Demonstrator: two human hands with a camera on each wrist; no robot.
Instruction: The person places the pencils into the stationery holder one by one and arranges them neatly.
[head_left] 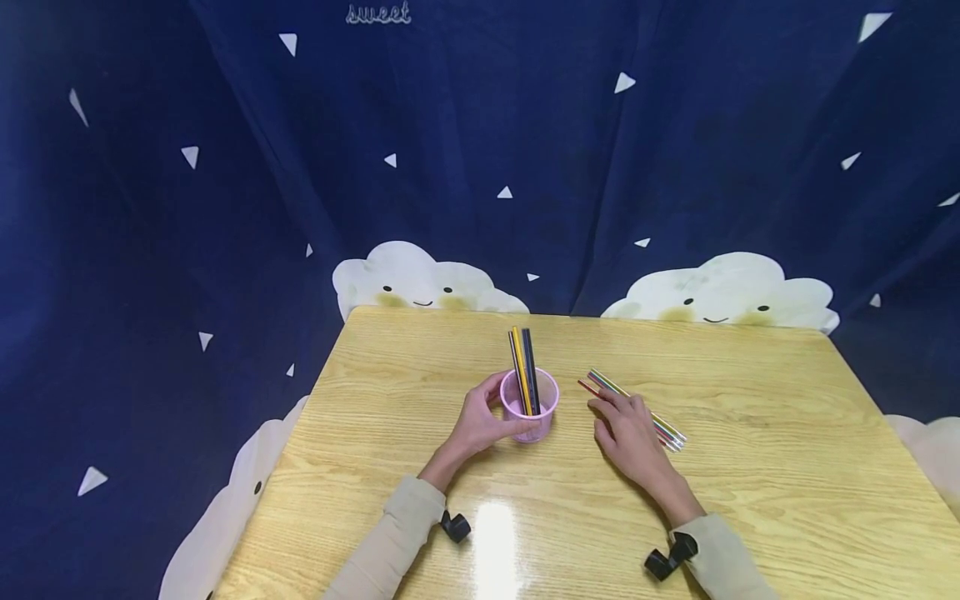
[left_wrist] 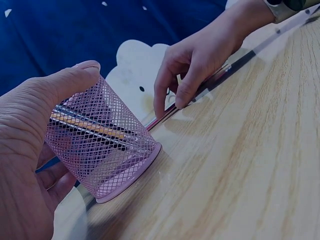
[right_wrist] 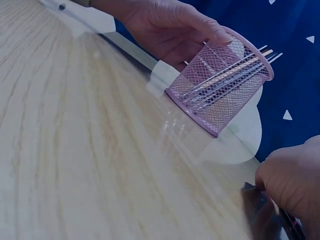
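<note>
My left hand (head_left: 480,425) holds a pink mesh pen cup (left_wrist: 117,155) around its side, thumb at the front by the rim. The cup stands upright on the table. Inside lean a yellow pencil (head_left: 518,354) and several dark pencils (head_left: 528,358), their tops above the rim. To the right of the cup, my right hand (head_left: 633,437) reaches down over a small bundle of coloured pencils (head_left: 609,383) on the wood. Its thumb and forefinger pinch a red pencil (head_left: 587,387) at the near side of that bundle. The palm hides the bundle's middle.
The light wooden table (head_left: 780,433) backs onto a dark blue curtain (head_left: 465,108) printed with white triangles and smiling clouds. A black wrist camera (head_left: 455,527) sits on the left cuff, another wrist camera (head_left: 670,558) on the right. Light glares off the table's near part.
</note>
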